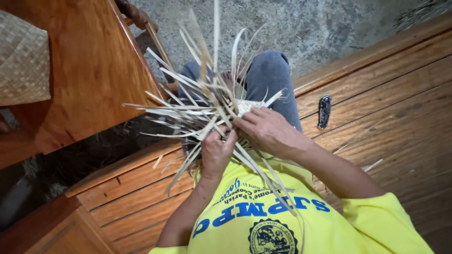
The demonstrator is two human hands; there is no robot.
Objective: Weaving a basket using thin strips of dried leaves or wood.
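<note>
Both hands work on a partly woven piece of pale dried leaf strips (247, 107) held over my lap. Its many loose strip ends (188, 101) fan out to the left, upward and down across my yellow shirt. My left hand (215, 153) pinches a few strips at the near edge of the weave. Beside it, my right hand (267, 129) lies over the woven part with its fingers closed on the strips. The hands touch each other. Beyond them are my knees in grey trousers (268, 75).
I sit on a wooden slat bench (376, 89); a folded dark pocket knife (324, 111) lies on it to the right. A wooden table (94, 70) at left carries a woven mat piece (23, 61). Grey concrete floor (320, 28) lies ahead.
</note>
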